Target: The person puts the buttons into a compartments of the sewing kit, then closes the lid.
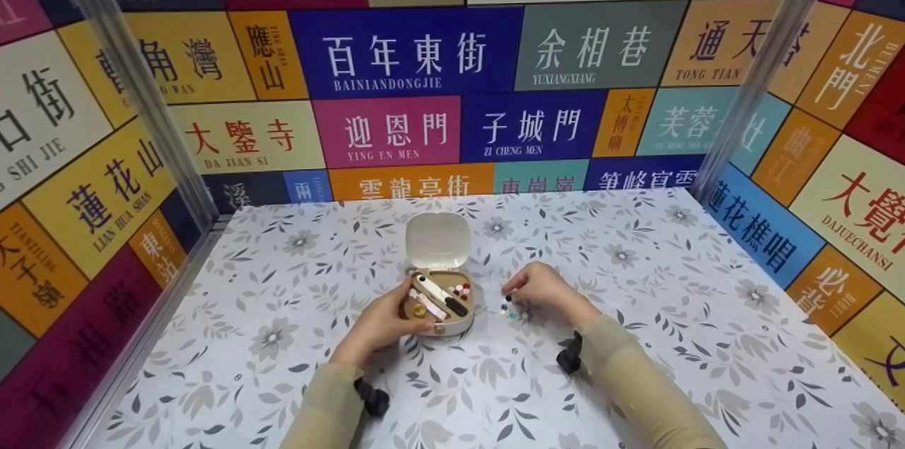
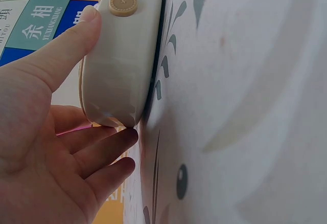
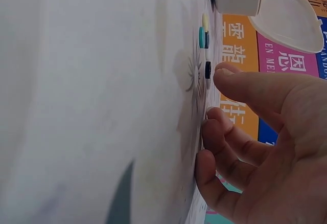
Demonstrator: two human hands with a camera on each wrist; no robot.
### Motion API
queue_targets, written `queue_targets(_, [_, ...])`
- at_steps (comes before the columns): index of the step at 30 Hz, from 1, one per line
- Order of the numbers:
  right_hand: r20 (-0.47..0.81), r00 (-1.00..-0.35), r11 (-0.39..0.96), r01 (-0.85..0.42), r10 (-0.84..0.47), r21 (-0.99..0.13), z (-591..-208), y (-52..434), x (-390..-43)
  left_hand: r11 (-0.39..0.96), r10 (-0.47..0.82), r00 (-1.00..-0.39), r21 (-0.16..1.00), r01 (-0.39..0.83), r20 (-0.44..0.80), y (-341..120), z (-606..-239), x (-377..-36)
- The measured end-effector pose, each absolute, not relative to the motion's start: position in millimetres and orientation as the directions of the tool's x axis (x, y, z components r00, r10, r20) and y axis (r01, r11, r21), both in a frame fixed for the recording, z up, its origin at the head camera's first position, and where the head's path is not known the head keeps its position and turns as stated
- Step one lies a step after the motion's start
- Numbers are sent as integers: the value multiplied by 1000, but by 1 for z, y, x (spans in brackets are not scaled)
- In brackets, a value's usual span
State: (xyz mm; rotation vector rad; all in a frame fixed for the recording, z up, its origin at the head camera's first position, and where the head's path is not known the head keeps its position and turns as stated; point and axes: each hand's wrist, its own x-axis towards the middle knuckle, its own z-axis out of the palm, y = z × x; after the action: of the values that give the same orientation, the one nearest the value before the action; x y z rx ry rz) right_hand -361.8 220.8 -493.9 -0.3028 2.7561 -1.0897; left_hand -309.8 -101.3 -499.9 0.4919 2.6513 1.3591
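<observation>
Head view: your left hand cupped the near-left side of a small cream sewing kit case that sat on the floral tablecloth, roughly centre of the table. The case was a rounded-corner box; its lid stood hinged open and upright at the far edge, pale and plain on the inside. The tray inside held a white stick-shaped tool with a black end, small pink and red spools at the far right corner, and a yellowish round piece at the left; finer detail was too small to read.

Left wrist view: your thumb lay along the case's front wall, just beside a round tan button, while the other fingers curved loosely under the end of the case. The grip was a light wrap around the case, not a tight clench.

Right wrist view: your right hand rested fingertips-down on the cloth, fingers bent, thumb and forefinger at a small black button. Whether the button was actually pinched or only touched, I could not tell. A teal button and a yellow one lay just beyond it, between your hand and the case, near the case's right side.
</observation>
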Motion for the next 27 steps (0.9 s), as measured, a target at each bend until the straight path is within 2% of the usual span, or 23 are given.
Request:
queue_targets(19, [-43, -970, 846, -188, -241, -499, -491, 217, -360, 550, 315, -949, 814, 188, 6, -100, -499, -310])
queue_targets(27, [-57, -970, 863, -181, -235, -472, -488, 214, -359, 542, 319, -948, 818, 193, 12, -101, -499, -310])
